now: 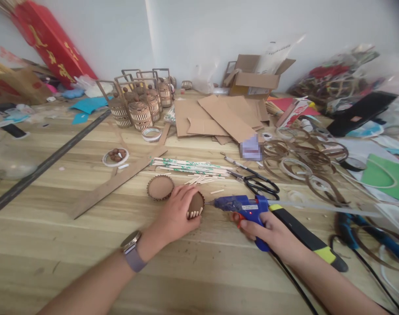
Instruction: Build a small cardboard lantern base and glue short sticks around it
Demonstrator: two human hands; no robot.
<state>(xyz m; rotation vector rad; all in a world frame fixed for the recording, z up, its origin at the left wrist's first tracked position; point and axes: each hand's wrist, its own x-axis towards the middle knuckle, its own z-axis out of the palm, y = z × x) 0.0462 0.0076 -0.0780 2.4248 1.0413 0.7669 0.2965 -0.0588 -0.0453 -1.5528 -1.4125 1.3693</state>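
Observation:
My left hand (178, 210) is closed around a small round brown cardboard piece (196, 204) with short pale sticks standing along its near edge. In my right hand (261, 227) is a blue hot glue gun (243, 205), its nozzle pointing left at the rim of that piece. A finger rests by the orange trigger. Left of the held piece lies a second round cardboard piece (160, 187) with a dark notched rim. Just beyond are loose short sticks (202, 179) and a bundle of white-and-green wrapped sticks (192, 165).
Black-handled scissors (261, 186) lie beyond the glue gun, a black-and-yellow tool (304, 234) beside my right wrist. Several small lidded baskets (140, 113) with tall handles stand at the back left. Cardboard sheets (219, 116), brown strip rings (304, 153) and a ring of brown balls (116, 156) lie around.

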